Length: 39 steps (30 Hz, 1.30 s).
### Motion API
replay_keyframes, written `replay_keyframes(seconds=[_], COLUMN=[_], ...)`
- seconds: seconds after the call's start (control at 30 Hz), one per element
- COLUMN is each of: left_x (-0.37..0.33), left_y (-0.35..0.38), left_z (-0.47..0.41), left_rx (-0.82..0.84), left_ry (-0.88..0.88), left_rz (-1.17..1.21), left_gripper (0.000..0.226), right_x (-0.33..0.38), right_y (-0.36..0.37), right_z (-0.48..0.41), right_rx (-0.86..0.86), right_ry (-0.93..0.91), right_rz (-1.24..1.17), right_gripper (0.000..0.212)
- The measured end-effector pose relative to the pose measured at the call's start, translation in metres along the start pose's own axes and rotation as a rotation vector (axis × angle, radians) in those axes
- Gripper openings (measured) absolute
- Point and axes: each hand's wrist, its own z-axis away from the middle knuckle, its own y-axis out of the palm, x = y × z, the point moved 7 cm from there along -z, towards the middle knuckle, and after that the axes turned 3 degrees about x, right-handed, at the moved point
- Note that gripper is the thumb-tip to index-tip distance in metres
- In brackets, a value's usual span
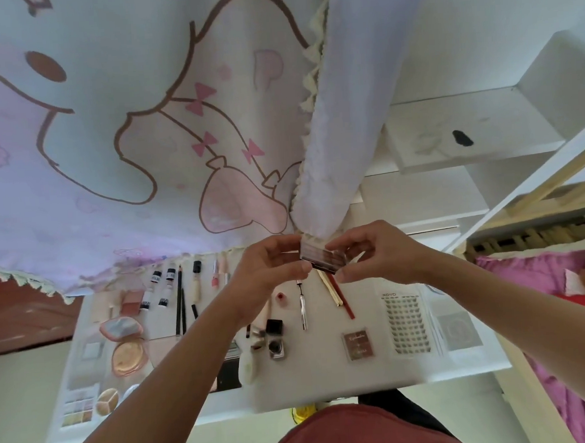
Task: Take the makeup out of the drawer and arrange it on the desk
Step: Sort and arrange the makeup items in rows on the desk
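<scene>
Up over the middle of the table (319,372), both hands are on one small flat brown case (321,257). It looks like an eyeshadow palette, but it's too blurry to be sure. The left hand (269,266) pinches the left end, with its fingers (280,244) curled over the far edge and the thumb on the near edge. The right hand (374,254) does the same on the other end, its fingers (344,242) bent over the top and the thumb underneath. So the case hangs in the air between the two sets of fingers, clear of the table.

Right under the fingers, a gold stick (328,287) and a red stick (343,303) lie side by side, touching. A silver pen (302,309) sits just left of them. Nearer the person than the left fingers are a black cube jar (274,325) and a little glass pot (277,349). Nearer than the right fingers are a square brown palette (358,345) and, beside it, a lash tray (406,323).

Off to the left of the left fingers everything is lined up in rows: a pink lipstick (214,276), two long black pencils (179,301), some small black-capped bottles (157,279), then a pink blush (131,299). Two shell-shaped compacts (122,326) are well away toward the left edge. A big pale eyeshadow palette (78,407) sits at the near left corner.

Beyond the fingers hangs a lilac curtain (144,127) with a cartoon print.
</scene>
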Motion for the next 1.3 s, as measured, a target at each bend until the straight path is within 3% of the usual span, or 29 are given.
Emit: replay_keyframes(seconds=[0.27,0.5,0.63,0.9,1.07,1.3], left_x=[-0.003,-0.006,-0.005,0.013,0.033,0.096], left_y=[-0.01,-0.017,-0.019,-0.013,-0.006,0.022], left_z=[0.008,0.011,0.012,0.015,0.02,0.044], left_rx=[-0.052,-0.057,-0.034,-0.087,-0.208,-0.414], left_ry=[0.005,-0.016,-0.045,-0.096,-0.151,-0.285], left_rz=[0.144,0.171,0.18,0.177,0.141,0.145], left_gripper=[0.05,0.051,0.053,0.044,0.044,0.033], right_x=[0.011,0.017,0.014,-0.001,-0.021,-0.068], right_y=[0.002,0.004,0.005,0.001,-0.003,0.013], right_z=[-0.012,-0.017,-0.015,-0.013,-0.014,-0.019], right_rx=[0.019,0.058,0.085,-0.013,-0.074,0.046], right_ry=[-0.042,-0.065,-0.04,0.067,0.137,0.223], right_rz=[-0.128,-0.181,-0.215,-0.353,-0.281,-0.197], right_gripper=[0.03,0.04,0.025,0.039,0.034,0.023])
